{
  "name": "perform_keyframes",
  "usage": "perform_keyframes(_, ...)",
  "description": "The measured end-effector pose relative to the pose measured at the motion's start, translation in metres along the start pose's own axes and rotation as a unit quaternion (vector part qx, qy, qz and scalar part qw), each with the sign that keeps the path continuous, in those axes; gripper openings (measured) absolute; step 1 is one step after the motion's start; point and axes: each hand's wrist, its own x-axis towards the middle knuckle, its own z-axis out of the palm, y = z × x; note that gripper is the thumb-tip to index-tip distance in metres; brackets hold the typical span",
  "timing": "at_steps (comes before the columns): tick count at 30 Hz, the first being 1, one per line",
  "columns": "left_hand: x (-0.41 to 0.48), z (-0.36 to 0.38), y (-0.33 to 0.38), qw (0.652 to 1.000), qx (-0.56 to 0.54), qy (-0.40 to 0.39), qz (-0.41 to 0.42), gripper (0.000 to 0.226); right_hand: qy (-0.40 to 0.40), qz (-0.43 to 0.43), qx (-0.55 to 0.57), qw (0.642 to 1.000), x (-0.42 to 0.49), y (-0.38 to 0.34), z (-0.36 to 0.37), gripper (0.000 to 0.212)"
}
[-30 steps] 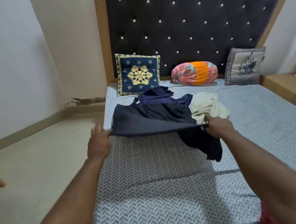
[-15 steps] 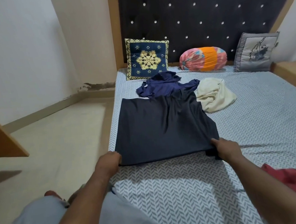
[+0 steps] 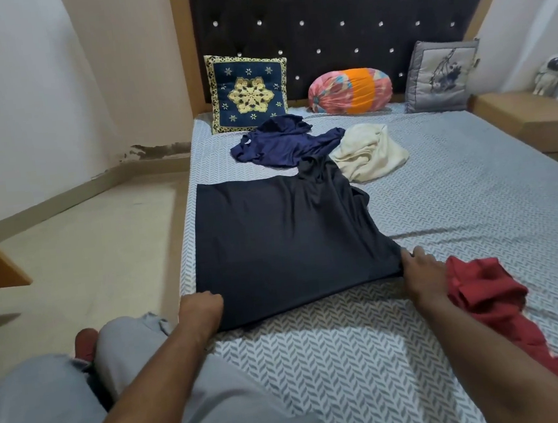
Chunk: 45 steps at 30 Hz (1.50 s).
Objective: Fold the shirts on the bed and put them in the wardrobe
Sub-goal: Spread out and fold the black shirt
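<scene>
dark shirt (image 3: 284, 241) flat on bed (image 3: 477, 211), left side; long axis hem-to-collar, hem nearest, collar end toward headboard (image 3: 336, 15). left hand (image 3: 200, 311) and right hand (image 3: 421, 272) each pinch a hem corner.

Both bare forearms reach in from the lower edge, the left from 7 o'clock and the right from 5 o'clock. The left hand (image 3: 202, 309) is curled into a fist, knuckles up, gripping the near left corner of the shirt (image 3: 284, 238). The right hand (image 3: 421, 270) pinches the near right corner (back of hand up, fingers partly spread). The hands are well apart.
</scene>
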Motion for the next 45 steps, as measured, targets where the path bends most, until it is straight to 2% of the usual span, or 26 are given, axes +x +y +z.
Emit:
perform_keyframes(2,0.000,0.001,0.006,1.000,0.011,0.004,0.007,0.031,0.033,0.008,0.028,0.999,-0.003,0.010,0.002,0.023)
perform_keyframes(4,0.003,-0.006,0.010,0.999,0.023,-0.023,0.017,0.034,0.005,-0.030,0.003,1.000,-0.008,0.015,0.006,0.030)
perform_keyframes(6,0.009,-0.014,0.015,0.996,0.031,-0.076,0.033,0.038,-0.114,-0.068,-0.017,0.991,-0.014,0.012,0.011,0.044)
perform_keyframes(8,0.016,-0.026,0.020,0.993,0.029,-0.104,0.044,0.043,-0.298,-0.049,0.000,0.953,-0.018,0.001,0.004,0.060)
perform_keyframes(9,0.021,-0.033,0.023,0.993,0.016,-0.104,0.046,0.047,-0.361,-0.029,0.009,0.932,-0.015,-0.002,-0.001,0.066)
perform_keyframes(11,0.032,-0.043,0.030,0.994,-0.041,-0.090,0.040,0.053,-0.397,-0.005,0.047,0.916,-0.002,-0.005,-0.012,0.055)
perform_keyframes(12,0.041,-0.048,0.034,0.993,-0.076,-0.077,0.039,0.051,-0.380,0.014,0.075,0.922,0.008,-0.003,-0.015,0.050)
perform_keyframes(14,0.057,-0.056,0.042,0.989,-0.131,-0.053,0.043,0.048,-0.282,0.078,0.139,0.946,0.024,0.001,-0.018,0.044)
perform_keyframes(16,0.077,-0.058,0.052,0.981,-0.176,-0.053,0.065,0.054,-0.184,0.152,0.221,0.946,0.042,0.008,-0.013,0.034)
perform_keyframes(18,0.093,-0.056,0.062,0.971,-0.213,-0.073,0.086,0.071,-0.176,0.204,0.308,0.912,0.056,0.008,-0.001,0.031)
perform_keyframes(20,0.104,-0.052,0.072,0.967,-0.218,-0.099,0.091,0.090,-0.196,0.219,0.356,0.887,0.066,0.005,0.018,0.033)
perform_keyframes(26,0.128,-0.056,0.085,0.983,-0.129,-0.101,0.080,0.116,-0.185,0.238,0.417,0.858,0.092,-0.015,0.053,0.027)
perform_keyframes(28,0.137,-0.066,0.086,0.984,-0.133,-0.099,0.068,0.102,-0.156,0.277,0.445,0.837,0.095,-0.015,0.050,0.022)
perform_keyframes(31,0.154,-0.079,0.090,0.986,-0.141,-0.075,0.056,0.061,-0.019,0.396,0.464,0.792,0.081,-0.005,0.049,0.027)
perform_keyframes(34,0.171,-0.090,0.097,0.990,-0.127,-0.024,0.062,0.041,0.024,0.425,0.433,0.795,0.063,-0.005,0.061,0.034)
perform_keyframes(36,0.184,-0.096,0.101,0.991,-0.119,-0.005,0.059,0.037,0.042,0.433,0.420,0.796,0.063,-0.008,0.065,0.035)
perform_keyframes(38,0.199,-0.099,0.100,0.990,-0.130,-0.009,0.055,0.060,0.052,0.437,0.402,0.803,0.078,-0.004,0.064,0.031)
perform_keyframes(41,0.220,-0.097,0.096,0.983,-0.156,-0.080,0.056,0.118,0.027,0.408,0.404,0.819,0.118,0.007,0.065,0.023)
perform_keyframes(45,0.242,-0.093,0.101,0.985,-0.124,-0.101,0.063,0.141,-0.026,0.324,0.463,0.824,0.188,0.010,0.053,0.025)
